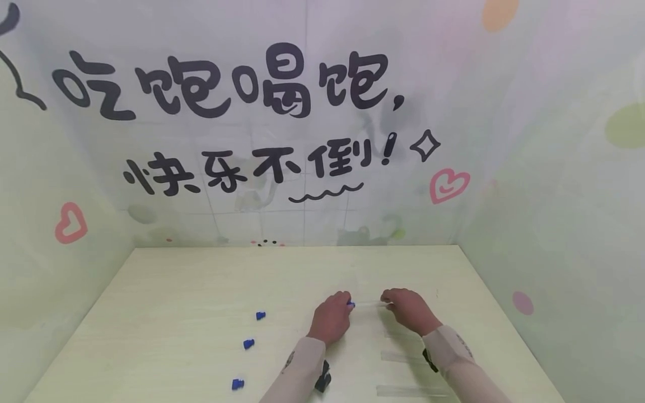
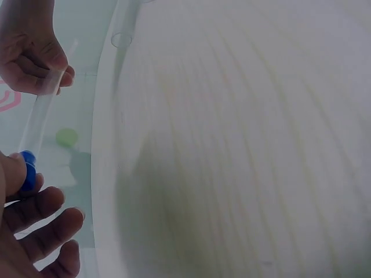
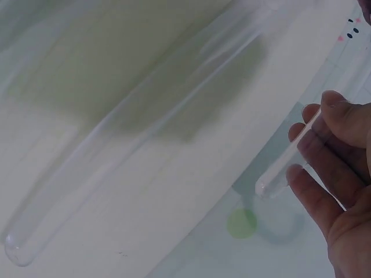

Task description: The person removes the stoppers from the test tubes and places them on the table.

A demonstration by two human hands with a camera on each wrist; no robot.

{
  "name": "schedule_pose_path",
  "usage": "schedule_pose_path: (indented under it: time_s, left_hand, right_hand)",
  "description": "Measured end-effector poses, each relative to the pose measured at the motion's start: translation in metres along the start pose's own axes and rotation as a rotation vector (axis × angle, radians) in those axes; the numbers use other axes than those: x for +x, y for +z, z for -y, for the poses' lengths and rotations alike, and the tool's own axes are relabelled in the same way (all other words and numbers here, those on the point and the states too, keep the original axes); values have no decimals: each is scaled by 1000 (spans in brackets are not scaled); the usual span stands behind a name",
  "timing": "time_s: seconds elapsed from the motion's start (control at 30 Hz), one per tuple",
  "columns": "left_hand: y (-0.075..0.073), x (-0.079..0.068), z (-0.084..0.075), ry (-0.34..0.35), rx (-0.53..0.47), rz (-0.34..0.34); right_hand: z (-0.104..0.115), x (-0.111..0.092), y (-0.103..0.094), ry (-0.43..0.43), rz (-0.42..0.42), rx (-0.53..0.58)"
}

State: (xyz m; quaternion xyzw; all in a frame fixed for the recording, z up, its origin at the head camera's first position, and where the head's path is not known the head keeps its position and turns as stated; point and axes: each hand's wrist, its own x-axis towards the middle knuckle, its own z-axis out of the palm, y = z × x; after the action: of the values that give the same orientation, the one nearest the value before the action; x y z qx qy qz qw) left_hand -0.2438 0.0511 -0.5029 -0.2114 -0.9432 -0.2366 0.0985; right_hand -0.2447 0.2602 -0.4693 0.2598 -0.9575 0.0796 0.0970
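Held up over the far part of the table is a clear glass test tube [image 2: 39,124], reaching from one hand to the other. My right hand [image 1: 409,309] grips it between thumb and fingers, with its rounded end [image 3: 265,188] sticking out past them. At the tube's other end, the thumb and a finger of my left hand [image 1: 331,319] pinch a blue stopper [image 2: 28,172]. The stopper sits right at the tube's mouth. In the left wrist view, the other left fingers are spread apart and loosely bent.
Several more clear tubes [image 1: 403,390] lie in a row below the right forearm. Left of the left arm are three blue stoppers [image 1: 260,315], spaced apart on the pale table [image 1: 151,313]. A printed curtain [image 1: 282,224] closes off the back and sides.
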Motion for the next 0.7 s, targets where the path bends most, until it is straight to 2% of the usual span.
schedule_pose_path:
  time_s: [0.13,0.33,0.47,0.7]
  left_hand:
    - [0,0,4,4,41,-4]
    - [-5,-2,10,-7,-10,-12]
    - [-6,-2,14,-44,-103,2]
    - [-15,-1,15,-180,-344,85]
  right_hand:
    - [4,2,1,-1,-29,-5]
    - [10,2,3,-16,-101,-32]
    - [15,3,6,-28,-161,-79]
    - [22,3,10,-100,-316,-119]
